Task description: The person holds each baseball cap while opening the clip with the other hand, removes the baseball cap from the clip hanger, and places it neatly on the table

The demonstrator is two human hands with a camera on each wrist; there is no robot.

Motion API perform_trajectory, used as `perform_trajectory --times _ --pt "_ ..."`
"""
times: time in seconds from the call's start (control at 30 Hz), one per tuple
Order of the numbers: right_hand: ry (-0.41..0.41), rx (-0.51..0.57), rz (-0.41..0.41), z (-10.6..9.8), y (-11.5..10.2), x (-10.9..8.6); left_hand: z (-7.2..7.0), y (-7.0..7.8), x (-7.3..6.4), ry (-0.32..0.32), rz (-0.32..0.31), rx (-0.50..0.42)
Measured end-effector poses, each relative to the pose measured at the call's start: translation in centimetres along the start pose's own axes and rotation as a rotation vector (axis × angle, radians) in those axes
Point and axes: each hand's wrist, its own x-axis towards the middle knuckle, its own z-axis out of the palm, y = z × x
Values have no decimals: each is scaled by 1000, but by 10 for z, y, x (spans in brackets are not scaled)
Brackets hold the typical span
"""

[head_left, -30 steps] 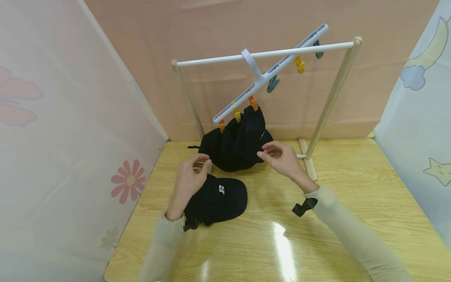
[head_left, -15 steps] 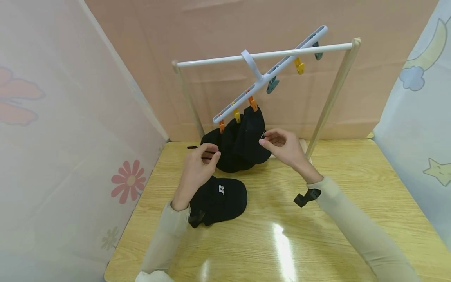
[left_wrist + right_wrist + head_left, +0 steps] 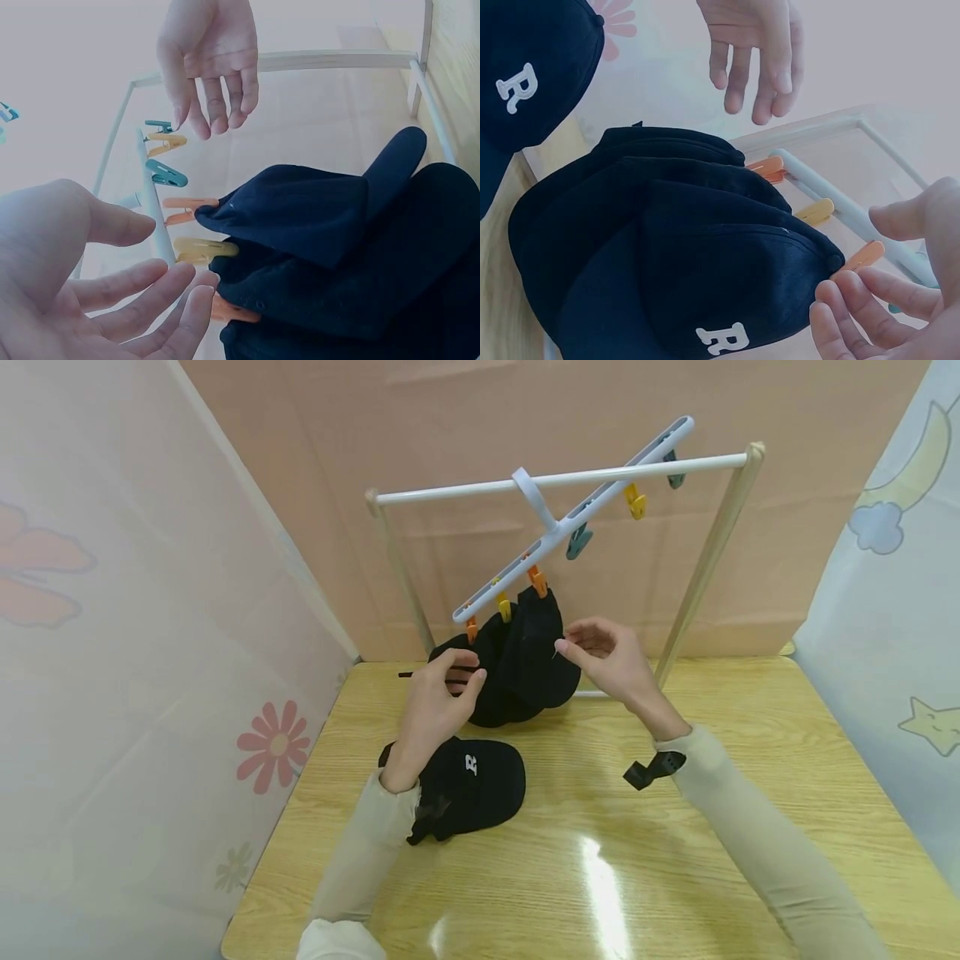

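Three black caps (image 3: 521, 689) hang side by side from orange and yellow clips on the left half of a pale hanger (image 3: 551, 537). My left hand (image 3: 438, 706) is in front of the left one, fingers loosely bent with nothing between them. At the right side of the caps, my right hand (image 3: 615, 668) has its thumb apart from its relaxed fingers and holds nothing. In the right wrist view its fingertips are near the nearest orange clip (image 3: 864, 255). Another black cap (image 3: 491, 785) with a white R lies on the table, partly behind my left wrist.
The hanger hooks over the white bar (image 3: 450, 489) of a wooden-legged rack (image 3: 712, 560). Its right half carries a yellow clip (image 3: 636, 503) and two dark green clips. Wood-grain table (image 3: 750, 735) lies below, with patterned walls at both sides.
Both hands have risen, the left one also shifting right across the hanging caps. My right hand moves up along their right side. The cap on the table stays put.
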Motion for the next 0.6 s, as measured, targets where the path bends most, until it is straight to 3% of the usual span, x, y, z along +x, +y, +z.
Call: perform_trajectory --times 0.23,0.6 --pt "27 -16 -2 -1 -4 9 9 3 11 -10 2 -52" --pt "68 -43 -22 4 -14 24 18 5 24 6 32 -38"
